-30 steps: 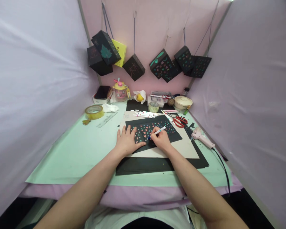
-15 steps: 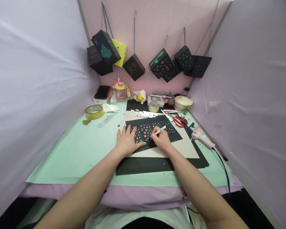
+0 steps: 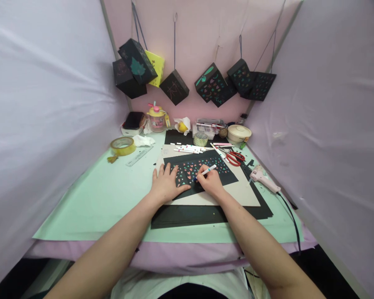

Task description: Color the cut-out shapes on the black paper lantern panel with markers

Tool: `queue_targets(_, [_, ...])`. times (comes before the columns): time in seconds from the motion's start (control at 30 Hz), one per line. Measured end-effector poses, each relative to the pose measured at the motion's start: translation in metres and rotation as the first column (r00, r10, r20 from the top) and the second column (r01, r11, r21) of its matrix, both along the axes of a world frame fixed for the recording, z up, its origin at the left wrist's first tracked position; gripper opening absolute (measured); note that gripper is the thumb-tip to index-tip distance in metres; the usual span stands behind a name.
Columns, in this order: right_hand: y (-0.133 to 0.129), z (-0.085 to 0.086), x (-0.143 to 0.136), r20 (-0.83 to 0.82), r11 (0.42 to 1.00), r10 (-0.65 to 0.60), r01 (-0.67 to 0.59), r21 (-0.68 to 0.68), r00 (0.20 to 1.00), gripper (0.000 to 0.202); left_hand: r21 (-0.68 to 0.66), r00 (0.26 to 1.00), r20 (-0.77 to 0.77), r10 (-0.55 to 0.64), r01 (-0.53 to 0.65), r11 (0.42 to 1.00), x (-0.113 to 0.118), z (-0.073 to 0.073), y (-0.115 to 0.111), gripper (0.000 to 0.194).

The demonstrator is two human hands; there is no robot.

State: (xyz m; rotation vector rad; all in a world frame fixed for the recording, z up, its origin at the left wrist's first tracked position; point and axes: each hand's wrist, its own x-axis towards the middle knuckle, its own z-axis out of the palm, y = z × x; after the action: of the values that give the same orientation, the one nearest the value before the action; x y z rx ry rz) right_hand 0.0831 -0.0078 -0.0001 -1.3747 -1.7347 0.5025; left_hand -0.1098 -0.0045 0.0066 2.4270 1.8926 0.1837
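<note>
Spread flat, my left hand (image 3: 166, 185) presses on the left part of a black sheet (image 3: 227, 176) patterned with small coloured hearts, stars and triangles. My right hand (image 3: 209, 181) is closed around a white marker (image 3: 210, 169), its dark tip down at the sheet near the lower middle. The black sheet lies on a pale grey board (image 3: 239, 195), with larger black sheets (image 3: 187, 217) under that. Several white markers (image 3: 188, 149) lie just beyond the patterned sheet.
Red scissors (image 3: 236, 158) and a glue gun (image 3: 264, 179) with a cord lie right. A tape roll (image 3: 122, 146) and clear ruler (image 3: 140, 156) lie left. A pink-yellow bottle (image 3: 157, 119) and lidded bowl (image 3: 239, 133) stand behind. Decorated black boxes (image 3: 175, 87) hang above.
The marker tip and my right hand have shifted very slightly left. My left hand stays on the sheet, and the whole view has moved a little.
</note>
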Motion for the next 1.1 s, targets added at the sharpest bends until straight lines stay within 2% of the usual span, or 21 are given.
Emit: queue_targets(1.1, [-0.0002,-0.0005,0.0004,-0.002,1.0,-0.013,0.013,0.014,1.0,0.009,-0.002,1.0,-0.013,-0.004,0.004,1.0,0.0001,-0.0007,0.0004,0.1])
